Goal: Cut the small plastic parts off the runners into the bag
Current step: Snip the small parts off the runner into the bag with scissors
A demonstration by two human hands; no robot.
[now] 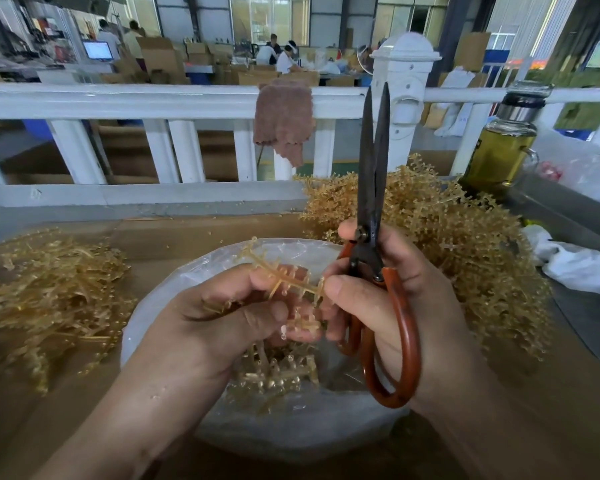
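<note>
At the far left of the table lies a heap of stripped-looking runners (49, 299). My left hand (215, 320) curls its fingers round one runner (284, 278), held over the open bag (142, 334), in which cut parts (274, 375) lie. The runner looks light, thin and springy. Its parts are tiny and likely to fly, so grip the central stem, not the branches. My right hand (413, 306) grips the scissors (371, 188) by the red handles, blades together and pointing up, thumb tip touching the runner's end. Further right, the uncut pile (465, 237) crowds the bag. A glass bottle (499, 150) stands behind it.
</note>
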